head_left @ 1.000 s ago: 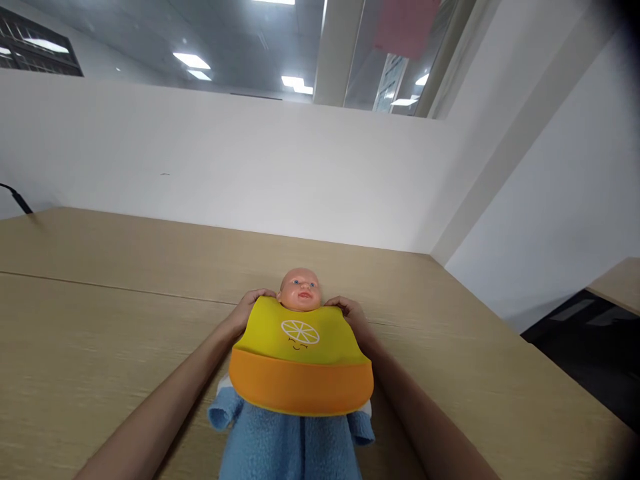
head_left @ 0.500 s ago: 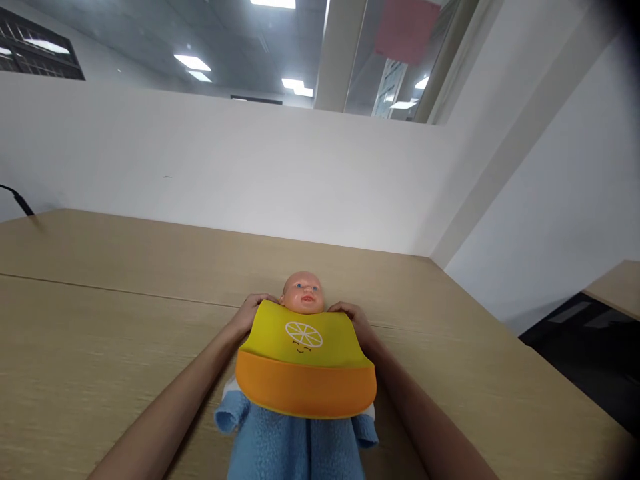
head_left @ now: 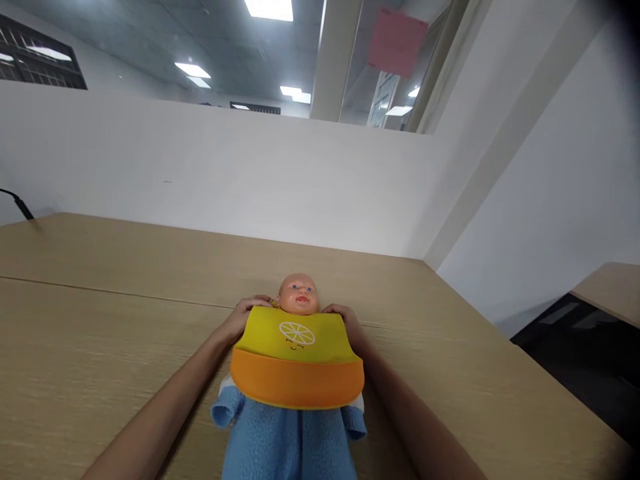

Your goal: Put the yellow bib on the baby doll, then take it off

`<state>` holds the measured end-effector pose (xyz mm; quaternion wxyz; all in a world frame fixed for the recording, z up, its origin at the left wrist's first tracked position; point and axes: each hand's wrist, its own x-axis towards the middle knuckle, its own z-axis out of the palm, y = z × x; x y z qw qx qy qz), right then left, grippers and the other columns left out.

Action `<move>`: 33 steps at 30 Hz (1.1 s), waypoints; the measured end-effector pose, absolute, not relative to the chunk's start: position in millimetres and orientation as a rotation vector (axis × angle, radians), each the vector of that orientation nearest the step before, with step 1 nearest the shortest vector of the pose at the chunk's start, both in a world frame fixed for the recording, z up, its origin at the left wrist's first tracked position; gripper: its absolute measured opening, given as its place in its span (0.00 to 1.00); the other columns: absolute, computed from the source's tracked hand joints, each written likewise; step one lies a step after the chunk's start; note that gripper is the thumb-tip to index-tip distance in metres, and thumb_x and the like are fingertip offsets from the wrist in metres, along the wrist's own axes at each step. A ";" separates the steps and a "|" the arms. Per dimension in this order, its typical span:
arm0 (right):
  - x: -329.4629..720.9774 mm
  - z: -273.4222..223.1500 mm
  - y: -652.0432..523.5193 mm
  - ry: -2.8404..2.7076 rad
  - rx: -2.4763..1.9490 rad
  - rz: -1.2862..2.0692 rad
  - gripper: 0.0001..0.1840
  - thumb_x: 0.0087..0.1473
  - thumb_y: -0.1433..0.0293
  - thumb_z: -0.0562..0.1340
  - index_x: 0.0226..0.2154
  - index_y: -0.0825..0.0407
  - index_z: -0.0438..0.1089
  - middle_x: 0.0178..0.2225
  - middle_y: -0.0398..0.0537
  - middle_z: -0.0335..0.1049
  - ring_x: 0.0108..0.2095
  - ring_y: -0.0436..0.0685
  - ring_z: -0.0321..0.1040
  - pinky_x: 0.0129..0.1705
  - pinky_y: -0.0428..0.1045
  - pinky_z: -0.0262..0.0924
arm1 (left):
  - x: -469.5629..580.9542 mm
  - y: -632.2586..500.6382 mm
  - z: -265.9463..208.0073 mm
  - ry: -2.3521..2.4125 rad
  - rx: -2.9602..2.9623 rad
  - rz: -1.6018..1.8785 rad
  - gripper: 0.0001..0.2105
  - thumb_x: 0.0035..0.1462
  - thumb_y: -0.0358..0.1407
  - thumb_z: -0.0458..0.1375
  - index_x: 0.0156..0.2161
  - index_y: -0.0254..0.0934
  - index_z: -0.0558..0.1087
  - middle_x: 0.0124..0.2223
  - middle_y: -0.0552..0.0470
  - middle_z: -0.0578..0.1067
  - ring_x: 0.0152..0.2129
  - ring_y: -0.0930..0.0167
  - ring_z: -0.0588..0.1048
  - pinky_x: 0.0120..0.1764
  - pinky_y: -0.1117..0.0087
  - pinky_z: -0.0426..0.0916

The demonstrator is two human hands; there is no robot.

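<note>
A baby doll [head_left: 299, 293] in a fuzzy blue outfit [head_left: 265, 433] lies on its back on the table. Over its chest spreads a yellow bib [head_left: 320, 333] with a white citrus slice and a smiling face printed on it. Along the bib's lower edge runs an orange catch pocket [head_left: 297, 380]. My left hand [head_left: 245, 319] grips the bib's upper corner beside the doll's neck. On the other side, my right hand [head_left: 346, 321] holds the opposite upper corner. The bib partly hides the fingertips of both hands.
The wooden table [head_left: 125, 360] has a seam running across it. A white wall [head_left: 240, 173] rises behind, with a window above it. At the far left a black cable [head_left: 23, 207] comes over the edge. A dark glossy panel [head_left: 570, 353] stands off the right side.
The view has tilted up slightly. The bib's lower edge sits a little higher on the doll, and both hands stay at its upper corners.
</note>
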<state>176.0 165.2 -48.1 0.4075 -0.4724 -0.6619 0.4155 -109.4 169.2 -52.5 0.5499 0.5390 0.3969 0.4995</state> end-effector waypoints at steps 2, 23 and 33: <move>176.3 -49.8 166.1 -1.622 -1.204 1.046 0.07 0.35 0.69 0.60 0.23 0.51 0.72 0.25 0.46 0.71 0.28 0.56 0.64 0.31 0.49 0.59 | -106.7 167.8 -50.6 0.951 1.220 1.219 0.10 0.32 0.36 0.67 0.26 0.36 0.79 0.44 0.45 0.77 0.37 0.64 0.75 0.37 0.68 0.67; 171.7 -51.7 165.8 -1.589 -1.204 1.000 0.05 0.36 0.69 0.60 0.21 0.51 0.70 0.23 0.45 0.69 0.26 0.55 0.62 0.29 0.49 0.57 | -107.6 169.0 -54.0 0.984 1.250 1.237 0.09 0.36 0.36 0.64 0.27 0.37 0.79 0.36 0.47 0.81 0.34 0.63 0.76 0.40 0.66 0.68; 172.2 -60.0 167.5 -1.653 -1.266 0.833 0.14 0.36 0.69 0.58 0.29 0.54 0.72 0.29 0.46 0.73 0.32 0.56 0.67 0.35 0.48 0.61 | -111.5 166.4 -59.5 1.014 1.420 1.261 0.13 0.35 0.35 0.62 0.32 0.35 0.77 0.39 0.45 0.80 0.38 0.62 0.76 0.45 0.63 0.67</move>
